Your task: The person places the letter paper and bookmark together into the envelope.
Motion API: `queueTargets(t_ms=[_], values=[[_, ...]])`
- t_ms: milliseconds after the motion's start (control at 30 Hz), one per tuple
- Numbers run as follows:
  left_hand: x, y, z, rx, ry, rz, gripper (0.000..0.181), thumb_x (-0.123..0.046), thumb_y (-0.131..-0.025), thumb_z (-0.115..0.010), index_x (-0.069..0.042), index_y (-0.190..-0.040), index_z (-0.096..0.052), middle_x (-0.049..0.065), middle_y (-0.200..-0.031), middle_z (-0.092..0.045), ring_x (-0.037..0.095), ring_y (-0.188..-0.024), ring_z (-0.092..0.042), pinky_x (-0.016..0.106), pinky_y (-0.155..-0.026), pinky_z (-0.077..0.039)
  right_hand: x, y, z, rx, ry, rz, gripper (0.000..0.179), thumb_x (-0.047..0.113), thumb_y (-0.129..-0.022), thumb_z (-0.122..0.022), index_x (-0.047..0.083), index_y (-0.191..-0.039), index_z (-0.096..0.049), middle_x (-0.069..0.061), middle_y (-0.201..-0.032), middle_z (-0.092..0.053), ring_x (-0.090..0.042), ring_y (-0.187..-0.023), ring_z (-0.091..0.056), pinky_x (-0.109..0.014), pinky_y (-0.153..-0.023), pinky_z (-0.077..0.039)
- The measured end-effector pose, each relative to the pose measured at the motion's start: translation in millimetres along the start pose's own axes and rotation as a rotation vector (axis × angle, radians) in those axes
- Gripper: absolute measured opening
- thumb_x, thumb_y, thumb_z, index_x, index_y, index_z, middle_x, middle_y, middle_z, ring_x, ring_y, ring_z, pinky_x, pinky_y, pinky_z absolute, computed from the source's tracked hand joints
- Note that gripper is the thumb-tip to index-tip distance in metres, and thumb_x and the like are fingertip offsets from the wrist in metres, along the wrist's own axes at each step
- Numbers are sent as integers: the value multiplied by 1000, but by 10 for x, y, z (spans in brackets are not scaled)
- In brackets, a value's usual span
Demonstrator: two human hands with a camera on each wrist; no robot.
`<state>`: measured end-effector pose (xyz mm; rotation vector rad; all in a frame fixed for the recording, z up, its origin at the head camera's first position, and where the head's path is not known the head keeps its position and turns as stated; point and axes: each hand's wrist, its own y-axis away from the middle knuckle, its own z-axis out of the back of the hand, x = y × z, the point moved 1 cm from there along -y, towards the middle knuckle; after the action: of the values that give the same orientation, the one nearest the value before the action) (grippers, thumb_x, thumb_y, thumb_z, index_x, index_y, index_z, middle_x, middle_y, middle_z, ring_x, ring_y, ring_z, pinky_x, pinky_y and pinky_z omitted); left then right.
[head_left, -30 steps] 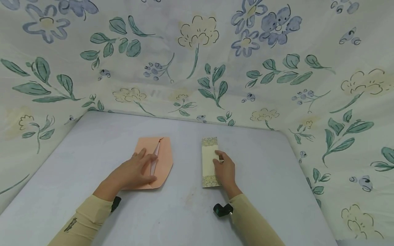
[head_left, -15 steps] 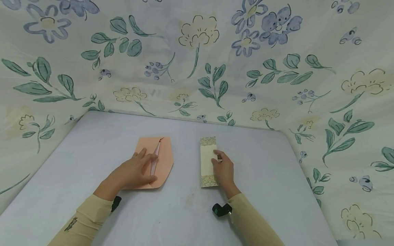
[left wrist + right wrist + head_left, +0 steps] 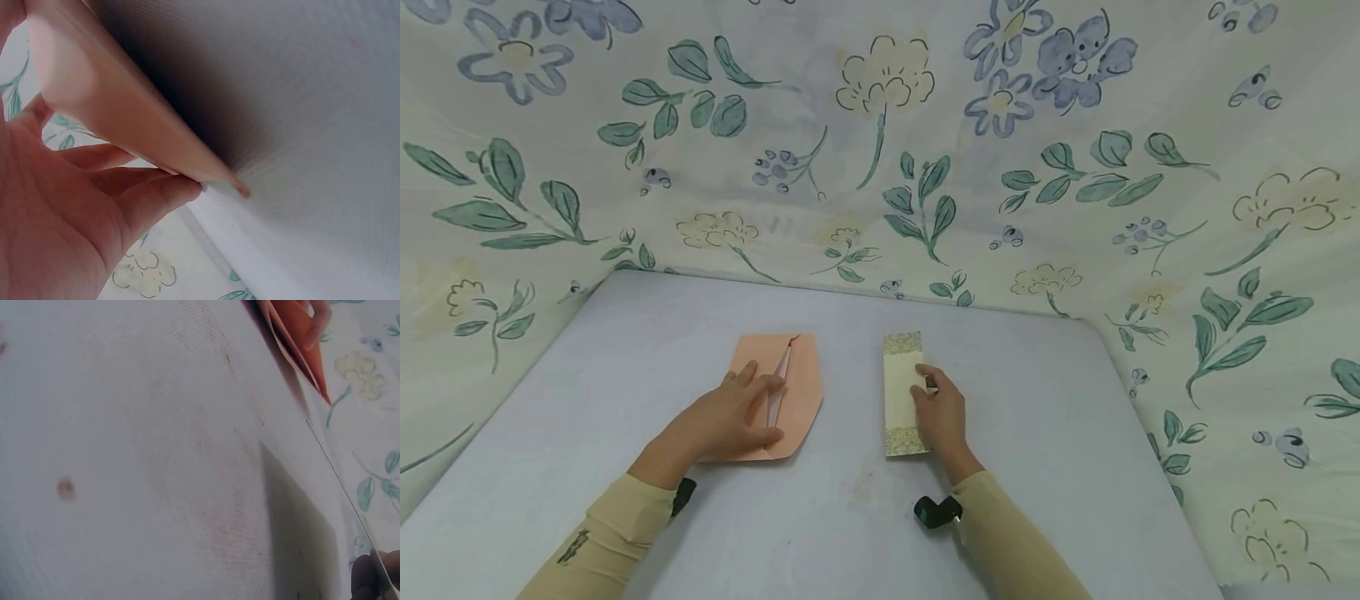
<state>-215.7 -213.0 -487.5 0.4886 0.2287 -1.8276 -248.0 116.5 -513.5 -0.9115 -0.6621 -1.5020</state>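
Head view: left hand (image 3: 722, 418) is resting spread on the envelope (image 3: 801, 393); right hand (image 3: 943, 417), well apart, is pinching the card (image 3: 899, 390). I'm guessing insertion is being prepared; next is probably calling for carrying the card leftward to the slit (image 3: 784, 365).
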Motion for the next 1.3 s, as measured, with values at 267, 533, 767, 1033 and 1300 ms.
queueTargets(t_ms=[267, 533, 767, 1033, 1300], values=[[-9, 0, 4, 0, 0, 7, 75, -52, -84, -78, -21, -147, -50, 34, -161, -21, 64, -140, -24, 76, -97, -37, 5, 2, -31, 5, -4, -12, 34, 12, -97, -67, 13, -131, -67, -8, -113, -67, -18, -87, -63, -33, -70, -51], [-3, -5, -1, 4, -3, 9, 76, -53, -84, -78, -21, -147, -49, 34, -161, -21, 65, -140, -24, 76, -98, -37, 31, 18, -64, 27, -28, -32, 34, 12, -97, -68, 14, -132, -67, -7, -113, -66, -16, -84, -60, -30, -68, -49], [6, -8, -7, 1, -6, 7, 76, -53, -84, -78, -21, -147, -49, 34, -161, -21, 65, -140, -24, 76, -97, -37, 58, 38, -94, 31, -36, -8, 34, 10, -97, -68, 12, -131, -67, -8, -112, -66, -15, -81, -61, -30, -65, -49], [10, -10, -9, 0, -7, 2, 76, -54, -84, -78, -21, -147, -49, 34, -161, -21, 65, -140, -24, 76, -97, -37, 60, 28, -130, 33, -13, -9, 35, 11, -97, -68, 14, -132, -66, -8, -114, -66, -15, -82, -60, -29, -66, -49], [7, -8, -6, 1, -6, 4, 76, -53, -85, -78, -21, -147, -49, 34, -161, -21, 65, -139, -24, 76, -97, -37, 90, 45, -139, 38, -20, -6, 35, 11, -97, -69, 13, -131, -67, -7, -112, -65, -14, -82, -59, -28, -66, -47]])
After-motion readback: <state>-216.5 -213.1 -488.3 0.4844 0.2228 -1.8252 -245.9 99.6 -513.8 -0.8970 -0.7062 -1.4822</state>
